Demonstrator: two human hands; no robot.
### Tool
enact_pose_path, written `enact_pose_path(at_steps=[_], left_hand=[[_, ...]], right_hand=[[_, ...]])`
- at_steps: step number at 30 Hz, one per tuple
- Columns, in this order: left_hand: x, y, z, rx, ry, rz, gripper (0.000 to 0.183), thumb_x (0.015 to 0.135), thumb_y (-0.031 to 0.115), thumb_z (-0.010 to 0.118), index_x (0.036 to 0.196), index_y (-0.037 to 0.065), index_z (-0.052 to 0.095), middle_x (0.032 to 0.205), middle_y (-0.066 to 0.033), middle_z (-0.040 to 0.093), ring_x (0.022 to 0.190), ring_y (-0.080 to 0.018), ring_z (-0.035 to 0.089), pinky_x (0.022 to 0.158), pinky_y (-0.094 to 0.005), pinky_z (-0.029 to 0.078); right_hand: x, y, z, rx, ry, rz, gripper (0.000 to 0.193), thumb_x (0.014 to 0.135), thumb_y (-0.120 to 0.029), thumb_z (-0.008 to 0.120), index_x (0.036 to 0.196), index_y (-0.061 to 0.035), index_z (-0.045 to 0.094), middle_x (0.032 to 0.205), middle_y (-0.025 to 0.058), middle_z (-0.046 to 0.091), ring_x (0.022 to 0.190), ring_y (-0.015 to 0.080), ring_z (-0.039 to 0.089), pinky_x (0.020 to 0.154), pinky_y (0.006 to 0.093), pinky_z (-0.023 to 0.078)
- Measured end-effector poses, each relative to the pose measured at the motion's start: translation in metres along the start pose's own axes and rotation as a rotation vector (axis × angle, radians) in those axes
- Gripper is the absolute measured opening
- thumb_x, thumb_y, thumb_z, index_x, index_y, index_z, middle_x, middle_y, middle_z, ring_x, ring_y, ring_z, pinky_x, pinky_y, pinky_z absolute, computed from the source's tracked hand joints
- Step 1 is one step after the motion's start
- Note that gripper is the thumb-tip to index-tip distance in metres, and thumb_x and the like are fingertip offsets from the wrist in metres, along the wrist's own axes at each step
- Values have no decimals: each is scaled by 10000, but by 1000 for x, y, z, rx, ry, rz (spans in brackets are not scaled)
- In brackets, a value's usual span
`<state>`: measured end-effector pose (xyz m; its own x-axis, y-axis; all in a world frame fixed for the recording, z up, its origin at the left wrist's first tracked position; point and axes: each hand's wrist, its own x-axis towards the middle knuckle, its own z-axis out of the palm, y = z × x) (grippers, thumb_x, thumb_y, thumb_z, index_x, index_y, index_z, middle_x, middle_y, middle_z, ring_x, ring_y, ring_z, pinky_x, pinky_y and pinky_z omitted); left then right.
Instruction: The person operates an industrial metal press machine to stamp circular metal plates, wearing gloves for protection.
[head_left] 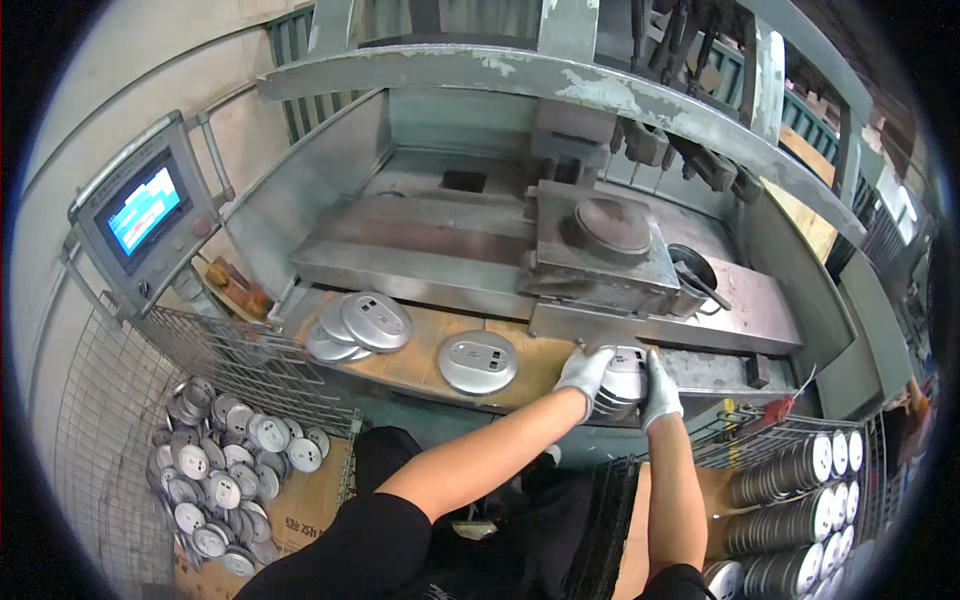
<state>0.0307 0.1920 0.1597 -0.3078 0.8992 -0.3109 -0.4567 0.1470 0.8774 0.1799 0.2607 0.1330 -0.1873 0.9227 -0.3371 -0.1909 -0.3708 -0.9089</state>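
A stack of round silver metal discs (626,372) is gripped between my two gloved hands at the front edge of the work ledge. My left hand (584,372), in a pale glove, presses against the stack's left side. On its right side, my right hand (660,388) wraps round it, also gloved. To the left, a single silver disc (478,362) with small dark slots lies flat on the brown board. Farther left rests a loose pile of similar discs (376,321), overlapping one another. The undersides of the held discs are partly hidden.
Behind the ledge stands a machine block with a round die (612,226); a dark pot (692,272) with a handled tool sits beside it. A wire basket of jumbled discs (222,480) is at left, neat disc rows (785,500) at right. A control panel (145,215) is at far left.
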Motion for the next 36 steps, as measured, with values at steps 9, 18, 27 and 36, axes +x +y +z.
enact_pose_path(at_steps=[9, 18, 27, 36], left_hand=[[29, 3, -29, -169, 20, -119, 486, 855, 339, 647, 1214, 21, 569, 1151, -131, 639, 1031, -265, 608, 913, -362, 464], [-7, 72, -172, 1135, 8, 360, 657, 852, 487, 620, 1311, 26, 530, 1323, -215, 521, 1242, -311, 499, 1056, -379, 384], [-33, 67, -162, 1821, -151, 255, 1023, 670, 736, 628, 1448, 142, 329, 1511, -236, 231, 1343, -501, 268, 1092, -572, 273], [-53, 130, -109, 1382, -64, 1071, 965, 650, 532, 798, 1389, 71, 380, 1379, -302, 364, 1236, -482, 425, 1043, -500, 382]], right_hand=[[26, 17, 24, -8, -6, -38, 500, 945, -393, 549, 1237, 13, 579, 1215, 124, 611, 1073, 218, 578, 950, 334, 430], [-36, -40, -39, -424, 179, -642, 491, 955, -287, 552, 1321, 36, 501, 1324, 133, 545, 1218, 213, 495, 1055, 336, 351], [-22, -86, -155, -1015, 319, -682, 344, 950, -185, 575, 1193, 58, 589, 1154, 155, 653, 1057, 198, 603, 952, 309, 436], [-27, -78, -140, -1265, 534, -755, 260, 880, -262, 629, 959, -25, 697, 873, 187, 684, 785, 319, 664, 731, 368, 503]])
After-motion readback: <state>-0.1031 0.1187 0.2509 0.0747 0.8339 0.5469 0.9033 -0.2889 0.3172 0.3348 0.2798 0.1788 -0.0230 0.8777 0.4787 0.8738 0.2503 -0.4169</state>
